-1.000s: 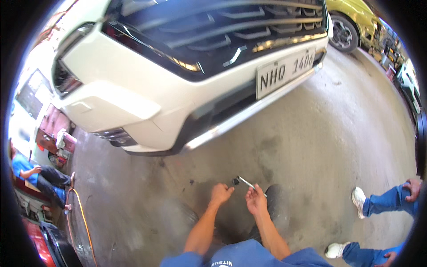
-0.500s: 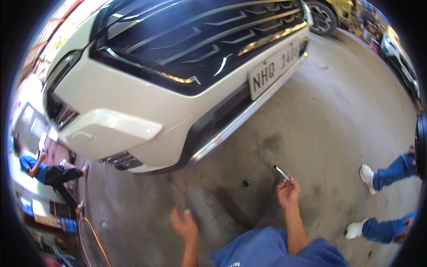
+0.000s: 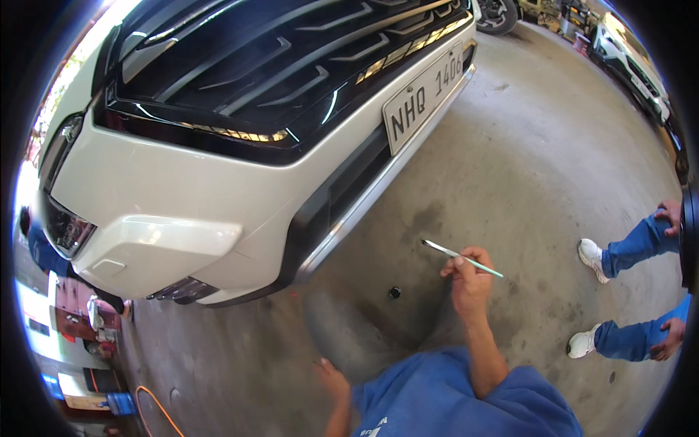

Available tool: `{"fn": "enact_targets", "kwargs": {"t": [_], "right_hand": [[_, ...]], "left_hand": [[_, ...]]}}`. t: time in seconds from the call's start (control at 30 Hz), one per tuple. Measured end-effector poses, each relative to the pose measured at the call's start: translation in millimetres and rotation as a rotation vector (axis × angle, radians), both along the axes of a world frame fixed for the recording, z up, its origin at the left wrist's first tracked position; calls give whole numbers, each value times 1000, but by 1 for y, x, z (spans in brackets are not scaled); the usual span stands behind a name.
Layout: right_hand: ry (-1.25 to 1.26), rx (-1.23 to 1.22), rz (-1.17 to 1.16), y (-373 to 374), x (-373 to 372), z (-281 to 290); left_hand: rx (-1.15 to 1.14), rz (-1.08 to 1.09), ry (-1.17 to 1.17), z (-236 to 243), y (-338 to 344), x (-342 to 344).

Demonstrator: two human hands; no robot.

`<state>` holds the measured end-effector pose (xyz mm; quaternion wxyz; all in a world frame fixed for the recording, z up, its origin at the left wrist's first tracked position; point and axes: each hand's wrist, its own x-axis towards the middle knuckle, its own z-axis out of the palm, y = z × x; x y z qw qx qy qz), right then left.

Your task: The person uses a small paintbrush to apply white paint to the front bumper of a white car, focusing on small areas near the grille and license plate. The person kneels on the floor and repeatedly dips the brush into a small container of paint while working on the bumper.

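Note:
My right hand (image 3: 470, 284) pinches a thin paintbrush (image 3: 459, 256) with a pale green handle and a dark tip that points toward the car. In front of me is the white car's front bumper (image 3: 175, 193), apart from the brush tip. Beside my thigh, at the lower middle, my left hand (image 3: 333, 380) is empty, its fingers stretched out. A small round black object (image 3: 395, 292), perhaps a cap or small bottle, is between my knees; its kind is not clear.
Someone in jeans and white shoes (image 3: 593, 261) is close on my right. Another person in blue (image 3: 44, 251) is partly hidden behind the car at the left. An orange hose (image 3: 156, 402) lies on the concrete floor (image 3: 510, 175). More vehicles (image 3: 633, 69) stand at the far right.
The paintbrush has turned in my right hand, so more of its handle shows. My left hand has dropped lower, toward my thigh. The view has shifted, and the car hides more of the person at left.

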<state>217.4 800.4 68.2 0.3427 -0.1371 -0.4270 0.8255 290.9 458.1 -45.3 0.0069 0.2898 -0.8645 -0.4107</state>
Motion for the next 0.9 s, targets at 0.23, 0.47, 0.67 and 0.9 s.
{"fn": "enact_targets", "kwargs": {"t": [0.23,0.47,0.67,0.9], "right_hand": [[204,483,65,-67,-39,56],[164,524,-118,-104,-72,89],[195,552,-184,-122,-95,97],[213,711,-277,-127,-118,89]], "left_hand": [[-314,-1118,557,133,51,-94],[-850,-1652,930,217,120,-221],[-860,-1781,744,243,132,-253],[-979,-1691,728,233,112,-273]]}}
